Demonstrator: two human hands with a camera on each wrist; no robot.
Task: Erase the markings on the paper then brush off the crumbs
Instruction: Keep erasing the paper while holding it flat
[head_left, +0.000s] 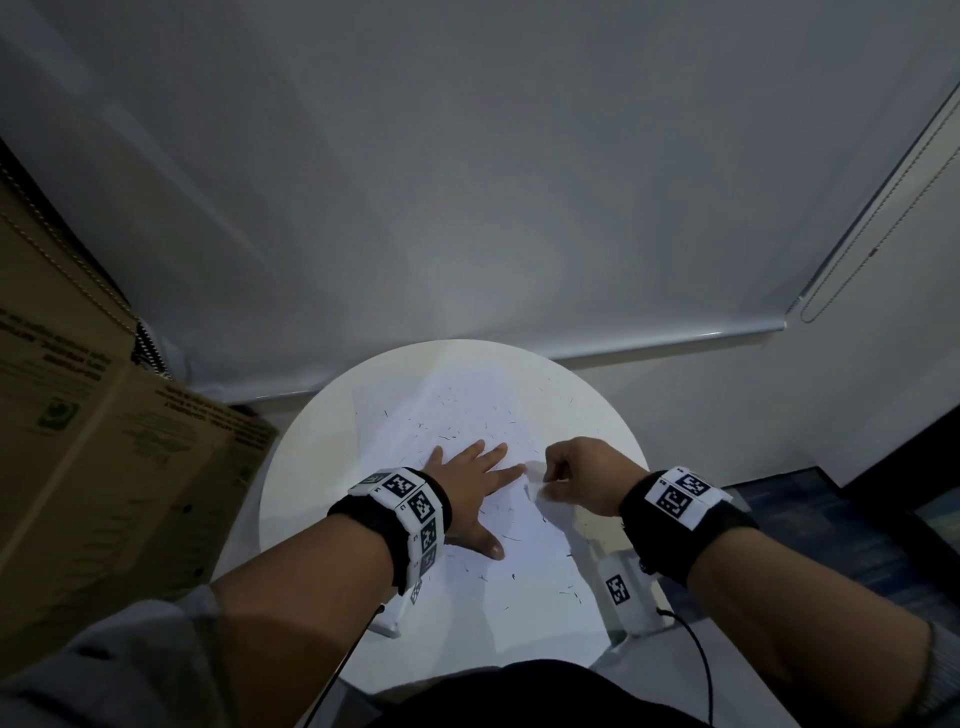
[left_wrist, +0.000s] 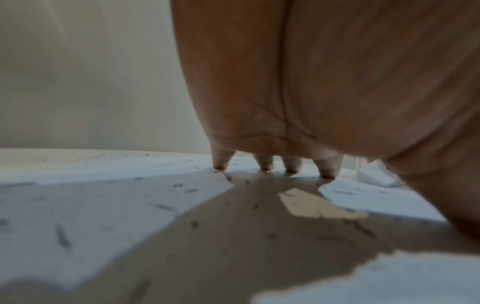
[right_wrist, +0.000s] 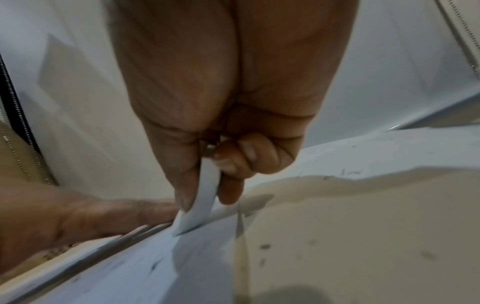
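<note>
Far left, at nine o'clock of the head view: a brown cardboard box (head_left: 104, 457) with printed text, leaning close against the table edge. Behind, from ten to two o'clock: a plain pale wall (head_left: 467, 182), with a baseboard ledge (head_left: 649, 345) along its foot. At two to three o'clock: a roller blind (head_left: 883, 218) with a bead chain. At centre: a round white table (head_left: 311, 467), and on it a white paper (head_left: 519, 597), long axis from about seven o'clock near the body toward one o'clock at the wall, strewn with dark eraser crumbs (head_left: 447, 436), a few scattered onto the bare tabletop past the far edge. On the paper's left half: the left hand (head_left: 475, 488), palm down, fingers spread flat toward one o'clock, thumb out toward five o'clock; in the left wrist view four fingertips (left_wrist: 328, 170) pressing the sheet, palm arched just above it. Just right of those fingertips, at the paper's right edge: the right hand (head_left: 582, 478), knuckles up, curled fingers and thumb pinching a lifted, crumpled bit of the paper edge; in the right wrist view a pale strip of sheet (right_wrist: 205, 197) clamped between thumb and forefinger, bent upward off the table. Whether an eraser sits inside that hand: cannot tell. On both wrists: black bands (head_left: 691, 525) carrying white blocks with black square markers. At four o'clock, past the table: dark patterned floor (head_left: 831, 545).
</note>
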